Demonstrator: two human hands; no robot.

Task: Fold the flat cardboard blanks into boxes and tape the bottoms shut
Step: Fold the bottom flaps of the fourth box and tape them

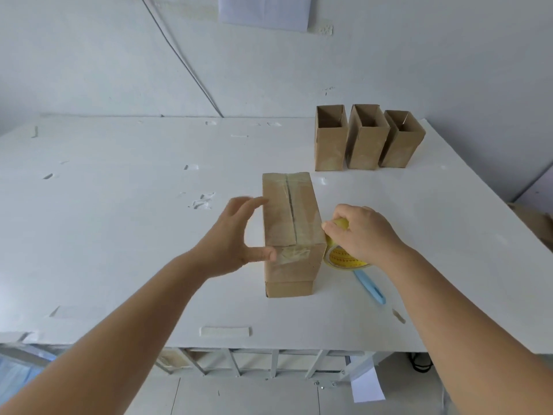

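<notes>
A brown cardboard box (291, 232) stands upside down on the white table (149, 235), its bottom flaps up and clear tape running along the seam and down the near face. My left hand (236, 235) is spread at the box's left side, the thumb pressing the tape end on the near face and the fingers reaching to the top left edge. My right hand (363, 232) grips a yellow tape roll (341, 256) against the box's right side.
Three folded boxes (363, 139) stand open-topped in a row at the back right of the table. A light blue cutter (371, 287) lies just in front of the tape roll. Bits of tape stick here and there on the tabletop.
</notes>
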